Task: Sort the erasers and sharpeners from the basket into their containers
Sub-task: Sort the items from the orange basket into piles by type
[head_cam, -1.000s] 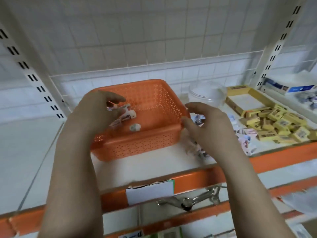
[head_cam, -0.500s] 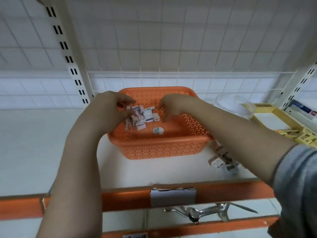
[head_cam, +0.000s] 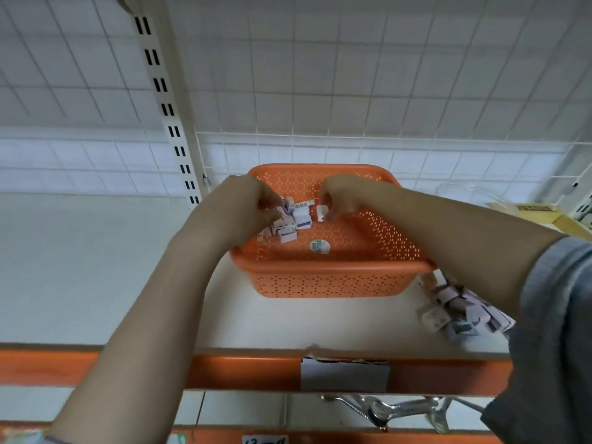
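An orange perforated basket (head_cam: 333, 280) stands on the white shelf. A small heap of white erasers and sharpeners (head_cam: 293, 221) lies in its back left part. My left hand (head_cam: 240, 206) reaches into the heap from the left, its curled fingers pinching a piece there. My right hand (head_cam: 344, 195) comes in from the right, its fingertips pinching a small white eraser (head_cam: 321, 213). A round sticker (head_cam: 319, 245) lies on the basket floor.
A loose pile of wrapped pieces (head_cam: 461, 310) lies on the shelf to the basket's right. A clear plastic container (head_cam: 466, 193) and a yellow box (head_cam: 541, 213) stand at the far right. The orange shelf edge (head_cam: 250, 370) runs along the front, with metal tongs (head_cam: 394, 408) below.
My right hand has moved from the shelf right of the basket into the basket and now pinches a white eraser. The view has swung left. My left hand stays in the heap.
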`<state>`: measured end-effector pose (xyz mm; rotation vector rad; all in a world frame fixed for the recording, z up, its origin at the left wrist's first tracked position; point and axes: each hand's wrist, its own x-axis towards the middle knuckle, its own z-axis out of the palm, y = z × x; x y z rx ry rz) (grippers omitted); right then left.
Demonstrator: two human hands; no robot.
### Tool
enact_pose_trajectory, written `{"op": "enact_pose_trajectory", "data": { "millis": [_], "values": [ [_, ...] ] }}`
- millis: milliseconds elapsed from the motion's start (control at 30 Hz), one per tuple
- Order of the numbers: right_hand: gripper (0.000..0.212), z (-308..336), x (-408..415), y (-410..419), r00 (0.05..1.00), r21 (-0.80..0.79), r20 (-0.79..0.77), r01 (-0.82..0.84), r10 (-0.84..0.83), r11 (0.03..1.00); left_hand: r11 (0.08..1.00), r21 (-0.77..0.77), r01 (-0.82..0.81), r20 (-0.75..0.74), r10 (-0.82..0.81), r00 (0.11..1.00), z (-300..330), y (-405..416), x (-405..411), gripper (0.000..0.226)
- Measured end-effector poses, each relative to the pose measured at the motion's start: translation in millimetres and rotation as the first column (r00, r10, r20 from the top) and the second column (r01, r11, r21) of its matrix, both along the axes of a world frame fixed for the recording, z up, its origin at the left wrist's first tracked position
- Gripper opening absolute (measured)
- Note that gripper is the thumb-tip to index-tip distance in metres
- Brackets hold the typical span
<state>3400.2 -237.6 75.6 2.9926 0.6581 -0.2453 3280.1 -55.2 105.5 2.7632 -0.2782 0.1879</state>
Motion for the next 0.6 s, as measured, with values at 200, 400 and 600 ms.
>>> {"op": "enact_pose_trajectory", "data": {
  "millis": [200, 400, 600],
  "values": [
    [0.031, 28, -55, -40, 0.940, 0.561, 0.204, 0.116, -0.273, 0.819, 0.959, 0.278, 0.059, -0.161, -0.014, 0.987, -12, -20, 44, 0.032],
    [0.024, 2, -130, -64, 0.828, 0.871, 0.207, 0.087, -0.521, 0.484, 0.880, 0.468, 0.083, -0.232, 0.031, 0.972, -28, -34, 66, 0.034],
    [0.024, -12, -157, -75, 0.803, 0.918, 0.157, 0.097, -0.575, 0.385, 0.845, 0.521, 0.123, -0.270, 0.026, 0.962, -31, -38, 66, 0.037]
  ]
}}
